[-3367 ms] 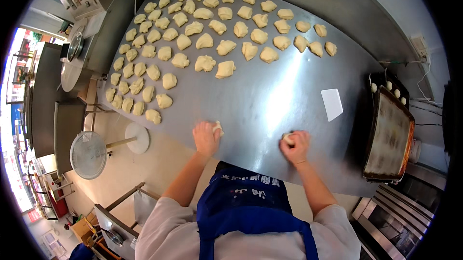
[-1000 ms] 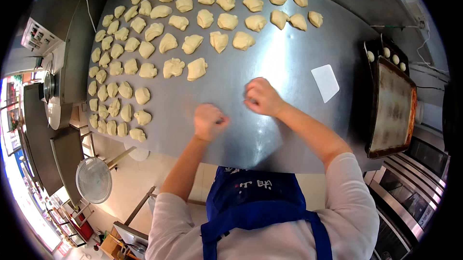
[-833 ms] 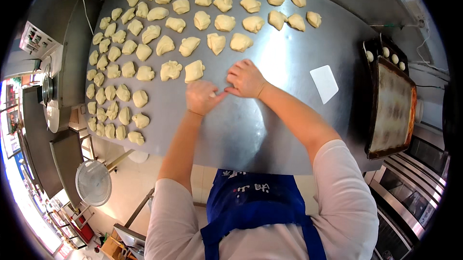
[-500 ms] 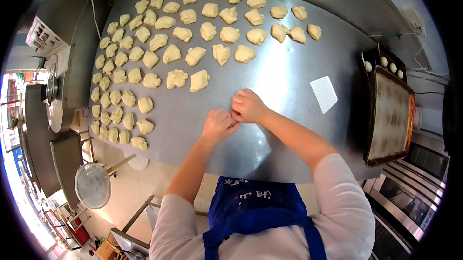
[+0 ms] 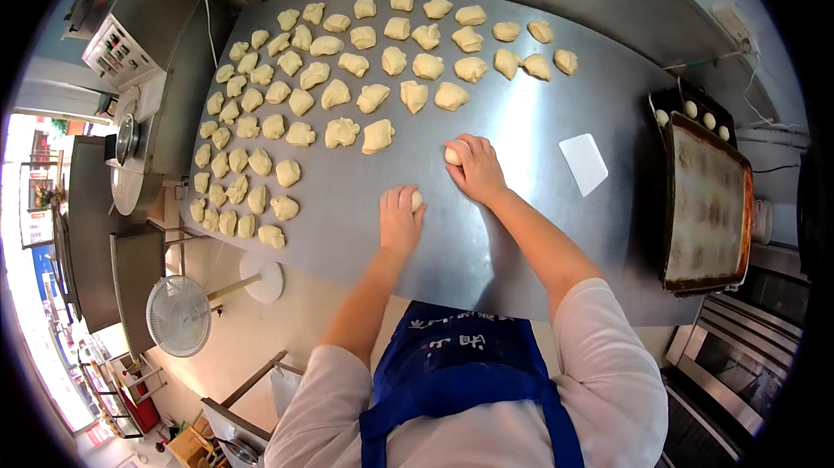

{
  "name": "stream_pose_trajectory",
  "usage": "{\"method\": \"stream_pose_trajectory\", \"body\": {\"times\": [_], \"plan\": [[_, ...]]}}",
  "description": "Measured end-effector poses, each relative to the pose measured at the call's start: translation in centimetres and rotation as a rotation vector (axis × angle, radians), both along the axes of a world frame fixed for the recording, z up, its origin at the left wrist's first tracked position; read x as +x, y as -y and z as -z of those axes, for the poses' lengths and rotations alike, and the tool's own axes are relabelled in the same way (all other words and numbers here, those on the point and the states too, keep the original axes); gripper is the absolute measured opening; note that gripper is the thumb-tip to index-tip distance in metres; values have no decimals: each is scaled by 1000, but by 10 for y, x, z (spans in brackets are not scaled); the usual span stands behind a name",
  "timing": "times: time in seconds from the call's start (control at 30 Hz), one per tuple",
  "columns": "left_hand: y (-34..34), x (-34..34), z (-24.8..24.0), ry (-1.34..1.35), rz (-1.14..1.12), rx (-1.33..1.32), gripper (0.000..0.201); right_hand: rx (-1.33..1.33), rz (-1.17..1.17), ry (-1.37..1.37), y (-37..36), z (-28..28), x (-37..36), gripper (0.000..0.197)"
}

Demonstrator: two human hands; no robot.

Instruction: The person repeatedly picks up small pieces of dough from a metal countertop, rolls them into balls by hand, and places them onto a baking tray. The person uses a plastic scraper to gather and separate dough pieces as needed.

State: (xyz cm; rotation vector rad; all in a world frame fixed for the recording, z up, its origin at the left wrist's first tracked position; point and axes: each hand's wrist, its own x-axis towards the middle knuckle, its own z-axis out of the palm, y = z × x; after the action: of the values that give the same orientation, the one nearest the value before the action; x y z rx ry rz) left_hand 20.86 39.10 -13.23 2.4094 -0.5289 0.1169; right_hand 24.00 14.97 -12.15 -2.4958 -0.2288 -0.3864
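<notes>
Against a grey metal tabletop (image 5: pixel 334 199), the left grip (image 5: pixel 400 223) is closed around a small pale dough ball (image 5: pixel 416 201), which shows at that hand's right side. The right grip (image 5: pixel 479 174), farther forward, curls over a second dough ball (image 5: pixel 456 153), visible at its left side. Rough dough pieces (image 5: pixel 341 132) lie in rows ahead and leftward. White characters (image 5: pixel 472 342) cross the front of the person's blue apron (image 5: pixel 460 381).
</notes>
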Motion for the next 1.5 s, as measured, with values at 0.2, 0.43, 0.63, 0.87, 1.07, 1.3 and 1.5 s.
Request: {"method": "stream_pose_trajectory", "body": {"times": [0.2, 0.43, 0.63, 0.87, 1.07, 1.3, 1.5], "plan": [[-77, -25, -30, 136, 171, -33, 46, 224, 127, 68, 39, -24, -92, 43], [-37, -57, -15, 108, 301, 80, 31, -22, 4, 38, -18, -11, -180, 31], [-55, 45, 10, 215, 324, -11, 31, -173, -219, 261, 52, -8, -71, 32], [-72, -16, -4, 415, 102, 34, 31, 146, 51, 132, 28, -3, -140, 27], [-27, 37, 9, 136, 373, 26, 24, -241, -380, 302, 16, 15, -18, 31], [-52, 15, -6, 253, 87, -137, 27, 17, -97, 221, 68, 2, -56, 35], [-17, 29, 1, 143, 444, 99, 29, -163, -390, 163, 20, 24, -11, 33]]}}
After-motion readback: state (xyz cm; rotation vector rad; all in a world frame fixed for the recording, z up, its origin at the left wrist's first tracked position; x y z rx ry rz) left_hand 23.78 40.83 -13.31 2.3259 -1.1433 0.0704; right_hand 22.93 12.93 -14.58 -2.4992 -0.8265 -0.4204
